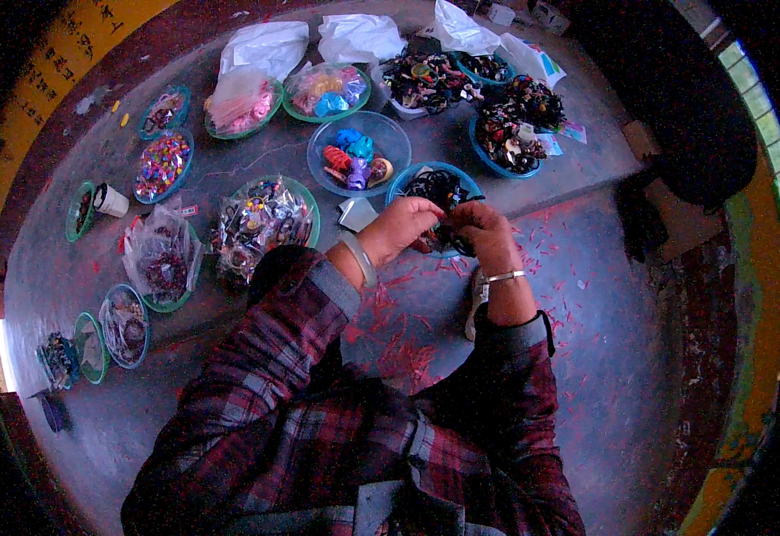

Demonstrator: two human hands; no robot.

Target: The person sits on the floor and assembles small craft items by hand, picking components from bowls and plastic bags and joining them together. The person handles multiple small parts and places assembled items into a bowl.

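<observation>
Both my hands meet over a blue basket (pixel 396 184) filled with a tangle of black bands (pixel 435 186). My left hand (pixel 399 230), with a pale bangle at the wrist, has its thumb and fingertips pinched together. Close beside it, my right hand (pixel 488 237) is closed too, its fingers curled downward, a silver bangle at its wrist. Black strands show around the right fingertips. Whatever lies between the fingers is too small and dark to make out. The hands hide part of the basket's near side.
A clear bowl (pixel 318 165) of colourful bundles stands beyond my left hand. Farther right is a blue basket (pixel 478 147) heaped with dark hair ties. A green basket (pixel 313 210) of shiny packets sits left. Red scraps (pixel 399 348) litter the lower floor beside a concrete step.
</observation>
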